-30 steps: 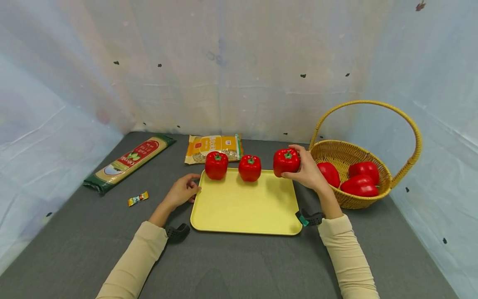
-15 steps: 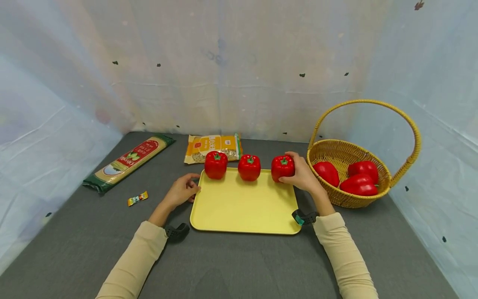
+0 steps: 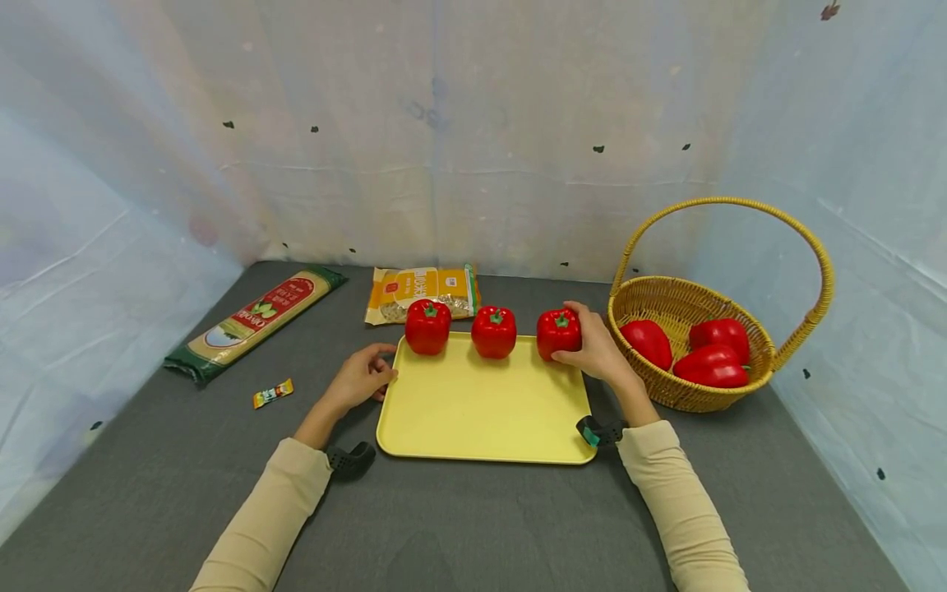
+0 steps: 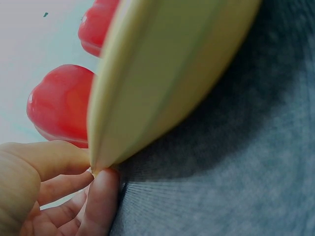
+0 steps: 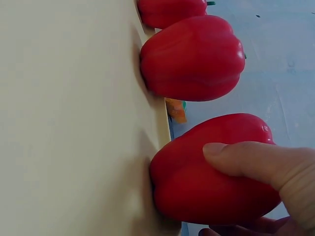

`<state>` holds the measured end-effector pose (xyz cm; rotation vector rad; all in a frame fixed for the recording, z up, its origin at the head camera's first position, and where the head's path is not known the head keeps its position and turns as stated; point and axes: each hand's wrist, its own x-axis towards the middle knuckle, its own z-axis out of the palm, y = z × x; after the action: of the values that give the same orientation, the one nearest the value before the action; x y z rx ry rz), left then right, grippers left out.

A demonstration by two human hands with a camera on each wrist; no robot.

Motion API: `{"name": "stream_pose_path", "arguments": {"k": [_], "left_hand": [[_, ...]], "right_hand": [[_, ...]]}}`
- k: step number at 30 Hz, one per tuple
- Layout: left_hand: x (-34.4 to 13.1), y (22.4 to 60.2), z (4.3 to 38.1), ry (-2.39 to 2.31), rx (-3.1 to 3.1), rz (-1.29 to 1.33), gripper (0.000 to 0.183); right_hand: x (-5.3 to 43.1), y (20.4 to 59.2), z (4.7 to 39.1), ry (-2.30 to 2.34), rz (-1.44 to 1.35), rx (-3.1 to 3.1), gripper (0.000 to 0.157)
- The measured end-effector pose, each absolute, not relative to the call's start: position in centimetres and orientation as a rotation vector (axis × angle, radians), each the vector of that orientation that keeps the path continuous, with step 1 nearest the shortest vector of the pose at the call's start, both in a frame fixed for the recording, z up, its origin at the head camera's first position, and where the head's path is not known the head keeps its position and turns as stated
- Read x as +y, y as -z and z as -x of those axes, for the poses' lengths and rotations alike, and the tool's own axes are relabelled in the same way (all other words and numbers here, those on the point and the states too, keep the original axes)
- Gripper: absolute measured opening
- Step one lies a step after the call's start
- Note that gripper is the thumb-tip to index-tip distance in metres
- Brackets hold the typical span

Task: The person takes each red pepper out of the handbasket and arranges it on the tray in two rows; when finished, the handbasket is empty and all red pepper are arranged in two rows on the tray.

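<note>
My right hand [image 3: 598, 345] holds a red bell pepper [image 3: 556, 335] upright at the far right corner of the yellow tray [image 3: 484, 411]. In the right wrist view the thumb lies along the side of this pepper [image 5: 211, 172], and its base meets the tray. Two more red bell peppers stand along the tray's far edge, a middle pepper [image 3: 494, 333] and a left pepper [image 3: 427, 327]. My left hand [image 3: 361, 378] pinches the tray's left rim; in the left wrist view thumb and finger close on the tray rim [image 4: 106, 123].
A wicker basket [image 3: 684, 399] with a tall handle stands at the right, holding several red peppers [image 3: 713, 367]. Behind the tray lies a yellow food packet [image 3: 425, 288]. At the left are a long green-and-red packet [image 3: 255, 325] and a small wrapped candy [image 3: 274, 393].
My right hand has lowered the pepper slightly left and down onto the tray's far right corner. It has barely moved in the last half second. The left hand stays on the rim.
</note>
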<state>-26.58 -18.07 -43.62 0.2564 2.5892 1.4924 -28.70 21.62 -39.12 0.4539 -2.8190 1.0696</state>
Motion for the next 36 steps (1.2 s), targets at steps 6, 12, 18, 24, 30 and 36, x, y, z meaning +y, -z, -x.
{"name": "stream_pose_path", "arguments": {"k": [6,12,18,24,30,36], "left_hand": [[-18.1,43.7,26.5,-1.495,2.588,-0.259,0.045],[-18.0,43.6,26.4,-1.506,2.582,-0.271,0.045],[-18.0,43.5,26.5,-1.508,2.592,-0.291,0.045],[-17.9,43.3,26.6,-1.503,2.586,-0.29,0.045],[-17.9,43.4,26.6,-1.497,2.595,-0.272,0.045],[-17.9,43.5,26.6,-1.495,2.591,-0.25,0.045]], "right_hand": [[21.6,39.2,28.6,-1.069,-0.449,-2.82,0.09],[21.8,38.9,28.5,-1.067,-0.442,-2.836,0.096],[22.3,37.6,28.0,-1.087,-0.522,-2.823,0.1],[23.2,35.6,26.9,-1.135,-0.526,-2.805,0.097],[24.8,33.5,25.7,-1.077,-0.485,-2.771,0.088],[26.8,31.9,24.2,-0.963,-0.493,-2.737,0.071]]}}
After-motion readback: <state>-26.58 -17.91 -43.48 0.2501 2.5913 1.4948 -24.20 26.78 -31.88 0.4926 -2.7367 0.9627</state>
